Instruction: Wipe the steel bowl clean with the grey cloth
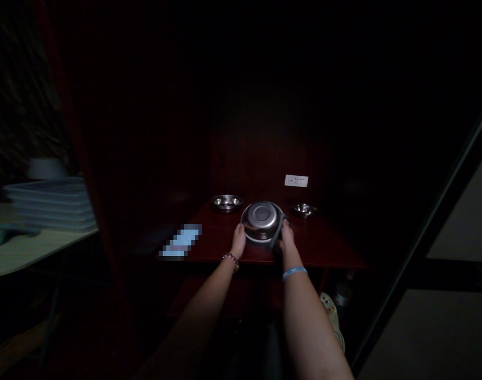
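Observation:
Between my two hands is a shiny steel bowl (261, 217), its round base turned toward me. My left hand (238, 240) grips its left rim, with the fingers partly hidden behind the metal. On the right rim, my right hand (287, 235) is closed on a dark grey cloth (279, 232) and the bowl's edge together. Both arms reach forward over a dark red shelf (323, 248). Behind the held bowl to the left stands a wide steel bowl (227, 203), and a smaller steel bowl (304, 210) stands to the right.
A white wall socket (296, 181) is on the back panel. A blurred-out bright rectangle (181, 241) lies at the shelf's left. Stacked clear plastic trays (53, 206) stand on a pale table (66, 238) at left. Below, at right, are a light-coloured clog (331, 311) and a bottle (342, 295).

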Motion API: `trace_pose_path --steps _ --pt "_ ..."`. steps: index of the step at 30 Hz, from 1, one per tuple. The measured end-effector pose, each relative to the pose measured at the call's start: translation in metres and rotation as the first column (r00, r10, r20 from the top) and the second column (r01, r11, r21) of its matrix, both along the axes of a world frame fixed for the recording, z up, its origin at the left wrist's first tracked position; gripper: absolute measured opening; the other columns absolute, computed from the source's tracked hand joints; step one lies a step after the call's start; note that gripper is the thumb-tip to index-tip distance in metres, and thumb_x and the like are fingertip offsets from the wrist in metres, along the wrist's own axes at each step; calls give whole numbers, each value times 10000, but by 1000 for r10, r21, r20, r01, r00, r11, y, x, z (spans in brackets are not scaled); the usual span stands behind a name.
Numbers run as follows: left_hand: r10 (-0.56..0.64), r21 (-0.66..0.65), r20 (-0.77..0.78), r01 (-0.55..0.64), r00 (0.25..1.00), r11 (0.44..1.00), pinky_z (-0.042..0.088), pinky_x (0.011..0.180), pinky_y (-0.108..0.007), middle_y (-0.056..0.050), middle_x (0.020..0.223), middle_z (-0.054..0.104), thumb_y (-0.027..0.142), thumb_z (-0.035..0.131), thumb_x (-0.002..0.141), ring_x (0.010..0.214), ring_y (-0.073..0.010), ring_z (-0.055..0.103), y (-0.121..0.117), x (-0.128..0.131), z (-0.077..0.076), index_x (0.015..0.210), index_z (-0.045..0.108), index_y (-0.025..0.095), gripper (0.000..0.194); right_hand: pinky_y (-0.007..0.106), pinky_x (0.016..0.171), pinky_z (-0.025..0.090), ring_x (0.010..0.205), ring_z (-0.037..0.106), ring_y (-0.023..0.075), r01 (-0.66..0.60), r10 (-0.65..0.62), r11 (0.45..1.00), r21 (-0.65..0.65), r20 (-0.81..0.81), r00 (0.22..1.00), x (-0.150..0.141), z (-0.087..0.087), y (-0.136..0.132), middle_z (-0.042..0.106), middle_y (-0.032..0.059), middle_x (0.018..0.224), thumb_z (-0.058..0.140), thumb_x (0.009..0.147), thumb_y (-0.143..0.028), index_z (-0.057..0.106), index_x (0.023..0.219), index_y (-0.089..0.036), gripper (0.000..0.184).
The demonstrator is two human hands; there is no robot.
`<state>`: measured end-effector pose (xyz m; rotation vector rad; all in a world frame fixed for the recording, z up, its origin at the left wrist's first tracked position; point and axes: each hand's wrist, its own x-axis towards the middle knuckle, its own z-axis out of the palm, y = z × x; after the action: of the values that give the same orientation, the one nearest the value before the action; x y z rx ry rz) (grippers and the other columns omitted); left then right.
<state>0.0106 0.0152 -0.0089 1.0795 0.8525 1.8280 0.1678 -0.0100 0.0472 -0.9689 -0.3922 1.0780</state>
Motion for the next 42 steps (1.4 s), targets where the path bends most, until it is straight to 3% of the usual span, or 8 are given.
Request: trace_pose_path --steps 6,13,20,27,33,37,42 --pt "33 -58 -5 -33 999 998 442 1143 -451 -106 1040 742 398 589 963 1130 -259 673 -3 -1 5 934 681 193 226 343 871 614 863 745 204 -43 42 998 43 14 999 0 -4 4 756 33 729 631 955 -378 744 931 -165 243" --pt "123 -93 55 -118 991 989 396 1186 -435 -106 1116 751 355 562 956 1225 -246 648 2 -5 3 969 684 193 204 388 872 617 837 745 226 -111 112 994 -23 28 993 0 -7 6 761 54 718 657 937 -400 756 996 -124 299" --pt "46 -84 1 -46 999 995 479 1088 -435 -100 957 761 401 543 944 1081 -265 689 -2 -2 7 869 689 182 274 367 822 622 788 748 238 -112 115 992 -65 54 992 9 -12 5 737 48 644 726 870 -391 763 940 -109 292" --pt "113 -110 35 -108 993 988 362 1204 -427 -147 1258 721 386 579 957 1291 -277 611 -3 1 9 1021 700 184 244 357 814 627 790 747 228 -75 75 997 -34 -2 997 6 -5 1 768 52 720 678 893 -399 757 1063 -97 355" --pt "33 -55 9 -32 999 998 414 1152 -435 -112 1138 744 414 583 955 1176 -267 650 -3 1 7 1004 700 187 260 349 821 629 869 754 226 32 -33 998 -56 -26 999 4 0 -3 782 51 795 607 928 -432 732 1175 -125 413" --pt "-39 -37 -35 38 999 999 457 1101 -423 -85 984 735 441 611 944 1087 -261 665 -3 1 4 926 694 197 258 349 841 625 892 752 224 40 -40 999 -12 -15 999 3 1 -6 787 62 817 571 958 -462 731 1185 -126 436" --pt "33 -40 -93 -37 995 999 478 1058 -400 -53 881 687 388 585 967 975 -233 665 -1 1 1 827 633 218 225 355 863 623 892 749 223 7 -6 1000 22 -23 1000 -1 3 -10 785 59 801 606 959 -471 746 1128 -124 412"
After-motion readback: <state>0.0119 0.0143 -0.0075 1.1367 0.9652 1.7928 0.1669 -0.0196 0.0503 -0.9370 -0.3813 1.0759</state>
